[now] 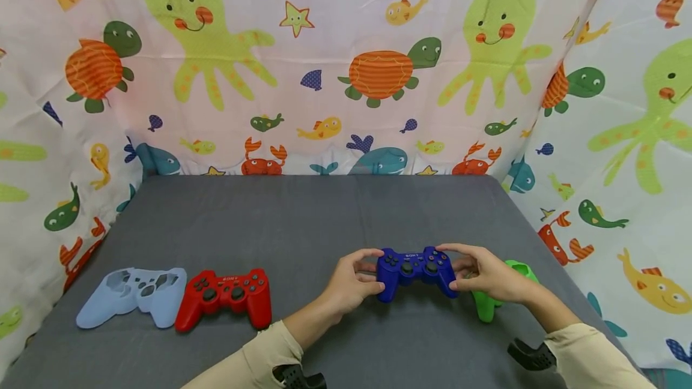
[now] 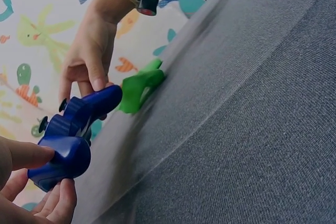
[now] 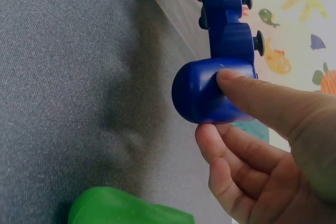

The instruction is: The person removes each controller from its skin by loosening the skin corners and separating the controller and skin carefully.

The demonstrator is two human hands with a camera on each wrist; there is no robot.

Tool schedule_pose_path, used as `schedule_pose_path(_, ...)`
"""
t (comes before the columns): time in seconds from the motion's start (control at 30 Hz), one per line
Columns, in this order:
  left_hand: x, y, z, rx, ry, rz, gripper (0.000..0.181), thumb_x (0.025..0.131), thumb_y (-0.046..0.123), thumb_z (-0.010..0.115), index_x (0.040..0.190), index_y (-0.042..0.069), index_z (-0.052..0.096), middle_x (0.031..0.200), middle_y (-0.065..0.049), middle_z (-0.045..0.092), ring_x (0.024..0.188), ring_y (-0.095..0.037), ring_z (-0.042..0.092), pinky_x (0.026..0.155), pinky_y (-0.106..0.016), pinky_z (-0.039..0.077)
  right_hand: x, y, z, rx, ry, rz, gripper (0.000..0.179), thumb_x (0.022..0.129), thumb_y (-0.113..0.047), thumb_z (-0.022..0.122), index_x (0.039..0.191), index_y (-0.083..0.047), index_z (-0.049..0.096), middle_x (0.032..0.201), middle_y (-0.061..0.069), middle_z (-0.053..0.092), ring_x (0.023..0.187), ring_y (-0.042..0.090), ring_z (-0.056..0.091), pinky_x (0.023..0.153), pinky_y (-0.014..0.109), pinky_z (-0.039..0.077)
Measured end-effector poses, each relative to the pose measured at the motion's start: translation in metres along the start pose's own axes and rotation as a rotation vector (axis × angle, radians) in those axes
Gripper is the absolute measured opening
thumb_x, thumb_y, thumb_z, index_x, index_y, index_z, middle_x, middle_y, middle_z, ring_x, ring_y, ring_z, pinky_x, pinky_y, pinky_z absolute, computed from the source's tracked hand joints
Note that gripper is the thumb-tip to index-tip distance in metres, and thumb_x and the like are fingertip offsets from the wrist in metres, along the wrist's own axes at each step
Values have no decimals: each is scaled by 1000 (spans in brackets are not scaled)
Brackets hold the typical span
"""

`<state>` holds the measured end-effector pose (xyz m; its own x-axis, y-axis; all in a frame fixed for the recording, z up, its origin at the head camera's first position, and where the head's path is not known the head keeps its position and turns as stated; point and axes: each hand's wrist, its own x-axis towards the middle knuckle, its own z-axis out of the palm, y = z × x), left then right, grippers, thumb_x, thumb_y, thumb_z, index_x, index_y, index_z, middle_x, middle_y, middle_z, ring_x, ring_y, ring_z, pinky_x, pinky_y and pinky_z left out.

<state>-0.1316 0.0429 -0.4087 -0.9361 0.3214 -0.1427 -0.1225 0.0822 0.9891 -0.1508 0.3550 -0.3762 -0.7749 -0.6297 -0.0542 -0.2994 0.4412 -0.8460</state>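
A blue game controller (image 1: 415, 268) is held up off the grey table between both hands, its sticks and buttons facing the head camera. My left hand (image 1: 350, 281) pinches its left grip between thumb and fingers. On the other side my right hand (image 1: 486, 270) pinches the right grip, thumb on one face and fingers on the other, as the right wrist view shows with the right hand (image 3: 273, 145). Behind the right hand lies a green silicone controller cover (image 1: 486, 305), partly hidden by that hand and wrist.
To the left on the grey table (image 1: 303, 215) lies a red game controller (image 1: 232, 296). A pale blue silicone controller cover (image 1: 135, 293) lies beside it, at its left. A curtain (image 1: 324, 35) printed with sea animals hangs behind the table and along its sides.
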Motion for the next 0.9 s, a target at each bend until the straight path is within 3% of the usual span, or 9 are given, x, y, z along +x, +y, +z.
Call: schedule_pose_path(0.9,4,-8,18,-4,-3,-2,55,83,-10,75,131,15,65,115,-17,65,93,-21,68,75,-34,58,-13,7,-3,2,6,27,66,91,0,71,147,11,37,78,12,62,64,9,54,58,29,49)
